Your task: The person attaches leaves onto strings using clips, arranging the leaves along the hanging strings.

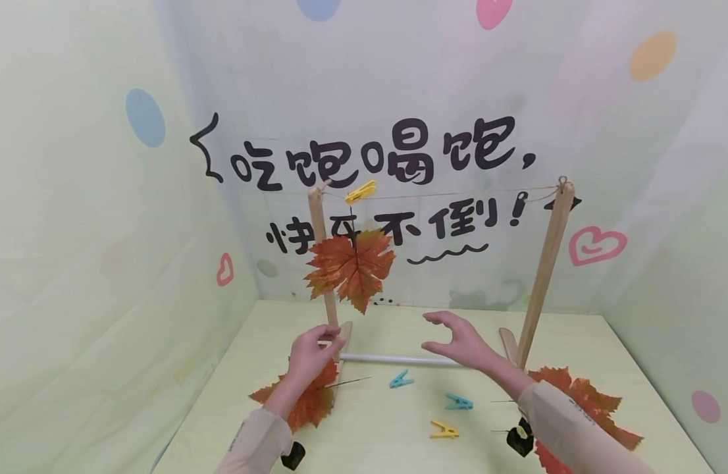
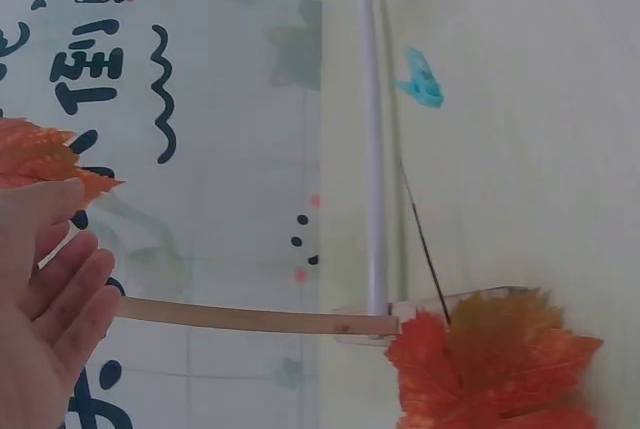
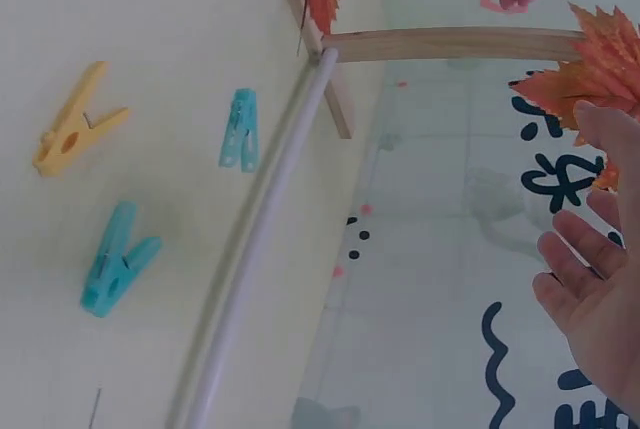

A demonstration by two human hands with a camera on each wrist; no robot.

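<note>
An orange-red maple leaf (image 1: 352,266) hangs by its stem from a thin string (image 1: 447,195), held there by a yellow clothespin (image 1: 362,191). Below it, beside the left wooden post, is my left hand (image 1: 312,355), its fingers loosely bent and holding nothing. In the left wrist view the hanging leaf (image 2: 45,159) appears just beyond those fingers. My right hand (image 1: 465,339) is raised over the table right of the leaf, thumb and fingers spread apart and holding nothing. Two blue clothespins (image 1: 401,379) (image 1: 459,401) and a yellow clothespin (image 1: 443,430) lie on the table.
Two wooden posts (image 1: 324,263) (image 1: 544,276) carry the string, and a white rod (image 1: 399,359) joins their bases. More leaves lie on the table at left (image 1: 316,401) and right (image 1: 595,401), partly hidden by my arms. Small black objects (image 1: 293,455) (image 1: 520,441) sit near the front.
</note>
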